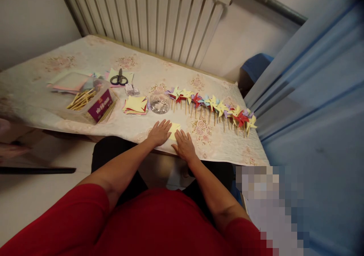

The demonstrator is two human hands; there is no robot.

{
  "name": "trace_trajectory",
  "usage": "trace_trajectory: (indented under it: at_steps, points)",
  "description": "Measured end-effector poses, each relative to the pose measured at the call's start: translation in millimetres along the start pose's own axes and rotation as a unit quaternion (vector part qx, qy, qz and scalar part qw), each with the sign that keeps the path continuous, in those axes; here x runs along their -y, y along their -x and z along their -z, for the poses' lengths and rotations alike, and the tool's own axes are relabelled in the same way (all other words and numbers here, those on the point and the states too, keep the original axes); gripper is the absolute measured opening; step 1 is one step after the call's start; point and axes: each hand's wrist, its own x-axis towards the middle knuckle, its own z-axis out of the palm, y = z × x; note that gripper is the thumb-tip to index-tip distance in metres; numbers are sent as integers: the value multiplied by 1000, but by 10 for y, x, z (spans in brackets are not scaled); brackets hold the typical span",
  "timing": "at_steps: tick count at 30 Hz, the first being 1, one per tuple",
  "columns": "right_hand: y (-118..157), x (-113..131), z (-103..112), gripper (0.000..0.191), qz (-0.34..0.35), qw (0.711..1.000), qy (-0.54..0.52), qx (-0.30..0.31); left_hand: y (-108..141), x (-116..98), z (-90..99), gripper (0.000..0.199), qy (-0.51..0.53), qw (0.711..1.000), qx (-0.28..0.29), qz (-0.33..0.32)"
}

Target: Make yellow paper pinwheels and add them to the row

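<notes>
A yellow paper square (174, 128) lies on the tablecloth near the front edge, between my two hands. My left hand (159, 133) rests flat at its left side, fingers stretched out. My right hand (184, 145) lies on its right side, fingers spread. Parts of the paper are hidden under the hands. Just beyond is a clear round dish (159, 104) of small shiny pieces. To its left sits a stack of cut coloured paper squares (136, 105), yellow on top. Finished paper pinwheels (213, 103) on sticks lie in a row at the right.
A plastic box (99, 106) of wooden sticks (82, 99) stands at left, with coloured paper sheets (71, 82) behind it. Black-handled scissors (119, 78) and small white boxes (132, 89) lie farther back. A radiator (159, 17) lines the wall; a blue curtain (313, 134) hangs at right.
</notes>
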Motion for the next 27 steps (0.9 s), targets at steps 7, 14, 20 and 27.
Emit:
trace_trajectory:
  at_steps: [7,14,20,27]
  points:
    - [136,18,16,61,-3,1000,4,-2,1,-1,0,59,-3,1000,-1,-5]
    - [326,2,-20,59,-26,999,-21,-22,0,-16,20,58,0,1000,2,-1]
    - [179,65,68,66,-46,997,-30,-55,8,-12,4,59,4,1000,-4,0]
    - [-94,167,-17,64,18,1000,-1,-7,22,-9,4,58,-2,1000,-8,-2]
